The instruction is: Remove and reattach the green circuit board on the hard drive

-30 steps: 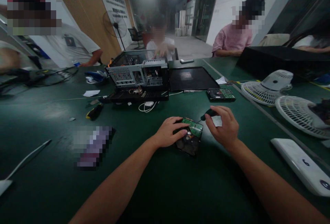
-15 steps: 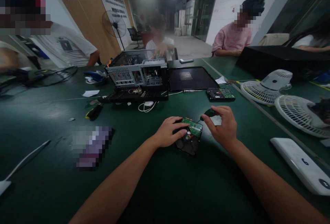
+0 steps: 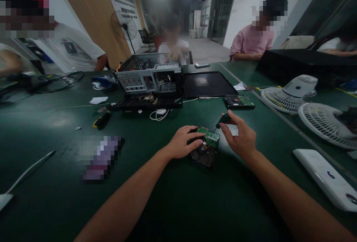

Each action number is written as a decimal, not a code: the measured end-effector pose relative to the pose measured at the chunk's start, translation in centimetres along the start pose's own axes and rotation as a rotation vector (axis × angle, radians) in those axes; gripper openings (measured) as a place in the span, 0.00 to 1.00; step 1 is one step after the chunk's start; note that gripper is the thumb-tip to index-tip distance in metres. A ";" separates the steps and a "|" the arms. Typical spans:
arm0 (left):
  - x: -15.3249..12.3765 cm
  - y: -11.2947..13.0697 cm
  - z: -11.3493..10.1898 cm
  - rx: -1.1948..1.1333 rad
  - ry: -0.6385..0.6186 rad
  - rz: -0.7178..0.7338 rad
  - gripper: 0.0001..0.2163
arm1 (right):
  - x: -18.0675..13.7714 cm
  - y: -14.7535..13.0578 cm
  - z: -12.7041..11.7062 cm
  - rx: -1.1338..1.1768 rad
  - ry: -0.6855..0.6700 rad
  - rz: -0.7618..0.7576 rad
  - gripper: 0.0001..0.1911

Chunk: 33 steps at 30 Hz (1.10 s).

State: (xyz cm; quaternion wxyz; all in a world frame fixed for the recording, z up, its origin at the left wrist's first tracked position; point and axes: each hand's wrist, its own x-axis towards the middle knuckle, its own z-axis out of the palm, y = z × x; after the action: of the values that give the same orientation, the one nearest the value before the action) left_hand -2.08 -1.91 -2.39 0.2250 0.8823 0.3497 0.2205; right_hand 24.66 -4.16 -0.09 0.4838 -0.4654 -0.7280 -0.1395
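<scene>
Drive [image 3: 203, 159] is lying flat on the green table [image 3: 145, 134], in front of the person and between both hands, its long sides turned slightly askew. Its upper face is showing two zones: a green circuit board [image 3: 214, 143] is covering the far part, with a pale strip running across it, and a dark, dull casing is filling the near part. Small bright spots are showing near the middle, and a thin gold-toned edge is catching light at the far end. Left hand [image 3: 182, 143] is lying over the drive's left side, thumb and index finger spread apart on top; whether its hidden fingers are gripping the edge, cannot tell. Right hand [image 3: 242, 134] is pinching the dark handle of a screwdriver [image 3: 223, 120] in a narrow fingertip grip. The shaft is slanting down leftward to the board; tip contact is too small to tell. A white scrap [image 3: 234, 129] is lying just beside the right hand. Beyond, a second drive [image 3: 239, 102] is resting near a flat black panel [image 3: 208, 86], and an opened PC case [image 3: 147, 82] is standing left of that panel. A yellow-and-black tool [image 3: 101, 120] is lying well apart, to the left.
</scene>
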 end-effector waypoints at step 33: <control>0.0 0.1 -0.2 0.006 -0.021 -0.010 0.20 | 0.6 -0.1 -0.3 -0.024 0.074 -0.086 0.30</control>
State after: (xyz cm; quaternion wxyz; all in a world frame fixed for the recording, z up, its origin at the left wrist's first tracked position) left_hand -2.11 -1.90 -2.21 0.2273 0.8834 0.3526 0.2089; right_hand 24.71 -4.05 0.54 0.4982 -0.4338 -0.7273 -0.1862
